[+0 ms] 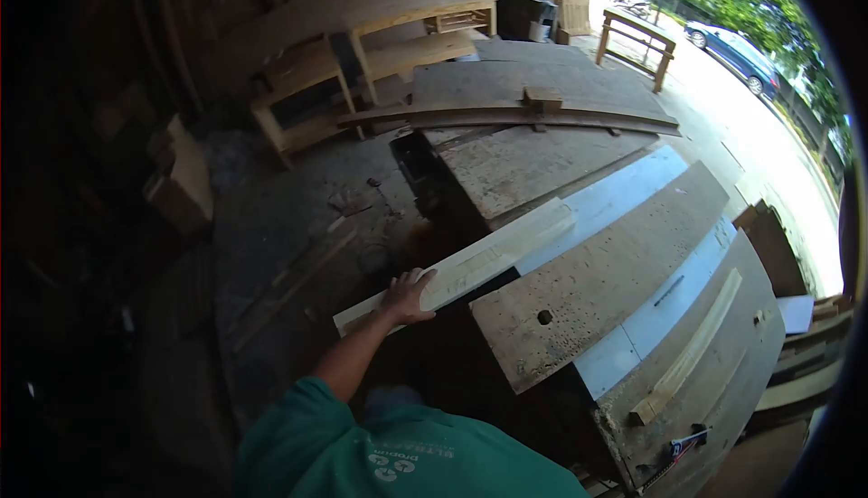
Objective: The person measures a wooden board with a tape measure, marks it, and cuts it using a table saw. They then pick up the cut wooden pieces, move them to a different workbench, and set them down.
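Note:
My left hand (409, 299) is wrapped across a long pale wooden plank (479, 261), its fingers over the far edge and its thumb at the near side. The plank's near end sticks out to the left, past the workbench. Its far end rests along a light-blue strip (624, 192) of the bench top. Beside that strip runs a wide, worn brown board (597, 290) with a dark round knob or hole in it. My right hand is out of view.
A narrow wood strip (694, 344) and a small tool (687, 444) lie on the bench's right side. Behind stand another worn table (542, 168) and a pale wooden frame (362, 55). Scraps litter the dim floor (298, 209) at left. Stacked boards (805, 362) stand at right, near the road.

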Demonstrator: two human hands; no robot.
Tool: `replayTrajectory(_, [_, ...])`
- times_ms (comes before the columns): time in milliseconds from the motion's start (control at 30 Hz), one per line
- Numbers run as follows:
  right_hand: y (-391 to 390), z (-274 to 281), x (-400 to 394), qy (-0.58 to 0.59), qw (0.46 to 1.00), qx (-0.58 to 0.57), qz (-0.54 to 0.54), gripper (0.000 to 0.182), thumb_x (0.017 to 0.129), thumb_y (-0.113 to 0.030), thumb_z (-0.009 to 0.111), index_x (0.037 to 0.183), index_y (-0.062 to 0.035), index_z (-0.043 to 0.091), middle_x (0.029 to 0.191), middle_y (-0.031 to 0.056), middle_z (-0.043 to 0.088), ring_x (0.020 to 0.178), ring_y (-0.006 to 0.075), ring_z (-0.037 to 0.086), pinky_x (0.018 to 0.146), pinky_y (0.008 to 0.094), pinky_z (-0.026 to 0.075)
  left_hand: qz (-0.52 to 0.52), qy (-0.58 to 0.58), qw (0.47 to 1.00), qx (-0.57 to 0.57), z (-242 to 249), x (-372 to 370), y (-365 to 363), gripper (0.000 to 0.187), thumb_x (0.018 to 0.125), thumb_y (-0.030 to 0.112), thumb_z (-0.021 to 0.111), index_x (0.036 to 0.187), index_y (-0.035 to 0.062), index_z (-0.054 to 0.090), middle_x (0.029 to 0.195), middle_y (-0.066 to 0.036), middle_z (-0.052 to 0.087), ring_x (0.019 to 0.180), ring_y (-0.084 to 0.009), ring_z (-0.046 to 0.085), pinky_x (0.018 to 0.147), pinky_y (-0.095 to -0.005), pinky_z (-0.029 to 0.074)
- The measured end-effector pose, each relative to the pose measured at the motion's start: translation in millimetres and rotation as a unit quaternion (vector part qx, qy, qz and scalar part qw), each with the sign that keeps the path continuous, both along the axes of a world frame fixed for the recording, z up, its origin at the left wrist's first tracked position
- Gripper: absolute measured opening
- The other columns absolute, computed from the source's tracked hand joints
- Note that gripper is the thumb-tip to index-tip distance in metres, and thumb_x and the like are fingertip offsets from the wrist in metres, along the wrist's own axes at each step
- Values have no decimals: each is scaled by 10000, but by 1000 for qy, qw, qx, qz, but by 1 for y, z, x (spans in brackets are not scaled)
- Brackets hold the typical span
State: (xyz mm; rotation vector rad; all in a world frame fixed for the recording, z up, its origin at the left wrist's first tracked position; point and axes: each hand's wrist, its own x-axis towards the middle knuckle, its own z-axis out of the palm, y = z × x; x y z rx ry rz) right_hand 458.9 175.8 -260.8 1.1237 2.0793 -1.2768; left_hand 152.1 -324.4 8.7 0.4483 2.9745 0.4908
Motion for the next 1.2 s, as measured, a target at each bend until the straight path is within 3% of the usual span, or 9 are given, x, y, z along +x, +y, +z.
replayTrajectory(300, [-101,18,-138,21,977,-31,208,289,918,-241,621,1095,-13,630,1005,167,685,896,300,680,761,418,547,169,11,984,47,-6,181,-151,931,641,379,803,1455,191,393,1427,-170,388,1291,-383,416,1053,-535,340])
replayTrajectory(567, [-216,-48,-186,43,918,-16,393,240,922,-235,610,1037,-27,643,951,149,697,847,290,686,733,415,548,471,-72,869,129,-109,388,-289,917,630,426,810,1428,180,432,1400,-229,409,1270,-438,424,1041,-568,335])
replayTrajectory(633, [-226,-93,-196,117,853,0,508,229,923,-233,608,1022,-30,646,937,145,700,835,288,688,726,414,549,550,-82,824,103,-146,435,-309,918,621,457,812,1415,179,446,1388,-241,417,1264,-447,429,1046,-573,329])
replayTrajectory(700, [-234,-142,-214,306,682,40,663,220,924,-231,605,1008,-34,650,924,140,703,823,285,689,719,413,549,626,-77,773,69,-168,471,-323,920,611,488,812,1404,183,459,1375,-249,428,1264,-449,429,1054,-573,321])
replayTrajectory(733, [-261,-135,-217,469,518,92,709,215,924,-231,603,1000,-35,651,917,138,705,817,284,690,716,413,549,651,-102,749,74,-162,481,-327,918,614,494,810,1403,185,455,1368,-246,436,1264,-446,430,1052,-576,321])
replayTrajectory(767, [-283,-123,-228,324,651,16,687,204,927,-235,606,974,-40,644,866,116,688,768,262,675,678,402,545,675,-127,722,78,-154,493,-330,917,616,499,808,1402,187,452,1361,-244,444,1264,-444,431,1050,-579,320])
replayTrajectory(833, [-380,-13,-239,53,887,-84,452,196,934,-245,612,920,-50,630,765,72,654,669,218,646,602,381,538,719,-151,673,83,-152,513,-344,928,616,508,804,1407,190,436,1345,-238,459,1259,-437,438,1042,-582,323])
replayTrajectory(967, [-481,56,-268,76,799,-22,596,260,937,-319,624,955,-60,626,743,46,605,609,181,606,505,346,499,779,-167,590,130,-170,532,-356,967,607,504,795,1426,190,387,1323,-222,477,1236,-420,459,1026,-585,333])
replayTrajectory(1200, [-667,56,-337,-110,844,37,523,386,947,-375,593,1167,-58,587,875,93,656,663,253,645,523,391,503,836,-244,464,158,-186,523,-387,964,593,482,789,1422,201,385,1300,-197,488,1216,-390,480,1009,-573,359])
